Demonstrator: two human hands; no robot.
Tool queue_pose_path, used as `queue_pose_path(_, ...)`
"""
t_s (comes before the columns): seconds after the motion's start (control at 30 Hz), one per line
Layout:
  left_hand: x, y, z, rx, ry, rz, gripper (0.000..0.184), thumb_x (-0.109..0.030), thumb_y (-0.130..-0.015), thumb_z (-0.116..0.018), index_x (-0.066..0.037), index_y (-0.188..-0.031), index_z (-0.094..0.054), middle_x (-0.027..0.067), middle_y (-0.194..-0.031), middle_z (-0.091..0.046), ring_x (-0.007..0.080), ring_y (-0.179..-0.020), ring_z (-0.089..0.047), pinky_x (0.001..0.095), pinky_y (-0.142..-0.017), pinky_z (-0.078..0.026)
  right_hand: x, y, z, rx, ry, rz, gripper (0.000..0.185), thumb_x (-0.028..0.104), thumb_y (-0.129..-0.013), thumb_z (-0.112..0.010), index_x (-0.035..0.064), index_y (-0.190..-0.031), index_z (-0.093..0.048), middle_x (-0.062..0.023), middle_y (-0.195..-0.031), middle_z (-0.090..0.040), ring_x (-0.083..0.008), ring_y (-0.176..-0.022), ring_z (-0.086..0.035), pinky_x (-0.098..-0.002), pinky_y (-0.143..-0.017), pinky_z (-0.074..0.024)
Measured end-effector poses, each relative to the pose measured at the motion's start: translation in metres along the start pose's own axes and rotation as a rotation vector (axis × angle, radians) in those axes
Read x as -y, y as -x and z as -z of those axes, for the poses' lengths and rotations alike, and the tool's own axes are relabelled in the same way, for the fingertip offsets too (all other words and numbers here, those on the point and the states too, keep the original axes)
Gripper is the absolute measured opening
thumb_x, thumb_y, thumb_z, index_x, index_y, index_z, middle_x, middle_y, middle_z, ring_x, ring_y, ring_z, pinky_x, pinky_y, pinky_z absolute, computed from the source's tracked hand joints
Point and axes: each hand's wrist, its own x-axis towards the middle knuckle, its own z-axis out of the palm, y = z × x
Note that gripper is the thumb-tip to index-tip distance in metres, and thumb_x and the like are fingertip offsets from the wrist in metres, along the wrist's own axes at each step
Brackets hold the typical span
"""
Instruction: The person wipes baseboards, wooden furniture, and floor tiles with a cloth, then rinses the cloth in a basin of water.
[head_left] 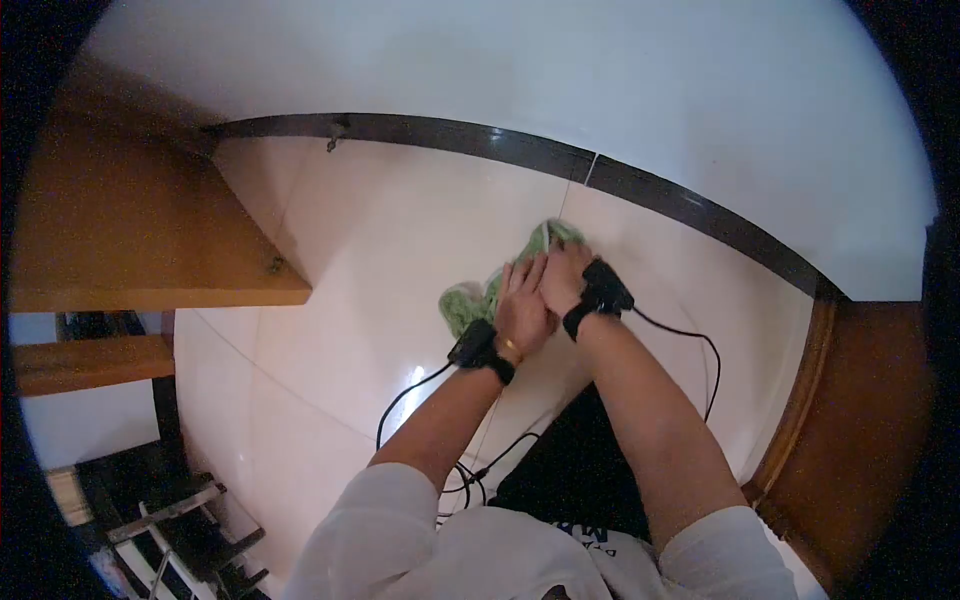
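A crumpled green cloth with a pale edge lies on the light tiled floor. My left hand rests palm down on the cloth, its fingers stretched forward. Right beside it and touching it, my right hand presses on the cloth's far right part, its fingers bent into the fabric and partly hidden. Each wrist carries a black strapped device, the left one and the right one, with a black cable running back toward my body.
A white wall with a dark skirting strip curves across the far side. Wooden furniture stands at the left, and a brown wooden panel at the right. A dark rack-like object is at lower left.
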Motion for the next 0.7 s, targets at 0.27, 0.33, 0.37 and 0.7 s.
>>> queue_pose_path(0.27, -0.002, 0.133, -0.004, 0.152, -0.077, 0.030, 0.055, -0.015, -0.083, -0.066, 0.000, -0.136, -0.060, 0.0202, -0.153, -0.046, 0.0425, -0.139, -0.042, 0.0622, -0.120, -0.027, 0.024, 0.096, 0.016, 0.337, 0.039, 0.141, 0.054, 0.026, -0.093, -0.054, -0.0011, -0.141, -0.052, -0.0213, -0.131, -0.061, -0.0387, -0.123, -0.057, -0.0550, -0.101, -0.0418)
queue_pose_path(0.33, -0.004, 0.131, -0.002, 0.115, -0.047, 0.031, 0.052, -0.016, -0.086, -0.064, 0.000, -0.136, -0.060, 0.0205, -0.152, -0.047, 0.0427, -0.140, -0.041, 0.0625, -0.120, -0.026, 0.027, 0.095, 0.021, 0.339, 0.057, 0.130, 0.054, 0.026, -0.094, -0.053, -0.0008, -0.141, -0.052, -0.0205, -0.131, -0.061, -0.0382, -0.123, -0.056, -0.0554, -0.101, -0.0413)
queue_pose_path(0.37, -0.007, 0.132, -0.003, 0.100, -0.030, 0.033, 0.051, -0.016, -0.087, -0.063, -0.001, -0.136, -0.061, 0.0206, -0.151, -0.048, 0.0428, -0.140, -0.041, 0.0627, -0.120, -0.025, 0.028, 0.098, 0.023, 0.344, 0.065, 0.123, 0.054, 0.026, -0.095, -0.052, -0.0006, -0.142, -0.052, -0.0200, -0.130, -0.061, -0.0379, -0.123, -0.056, -0.0556, -0.101, -0.0411)
queue_pose_path(0.7, -0.005, -0.027, -0.014, -0.088, 0.106, 0.002, 0.060, -0.034, -0.091, -0.060, -0.003, -0.143, -0.056, 0.0191, -0.151, -0.049, 0.0427, -0.144, -0.037, 0.0633, -0.122, -0.018, 0.000, -0.023, 0.036, 0.082, 0.087, 0.011, 0.051, 0.025, -0.099, -0.048, 0.0005, -0.144, -0.050, -0.0207, -0.136, -0.060, -0.0385, -0.125, -0.057, -0.0543, -0.105, -0.0419)
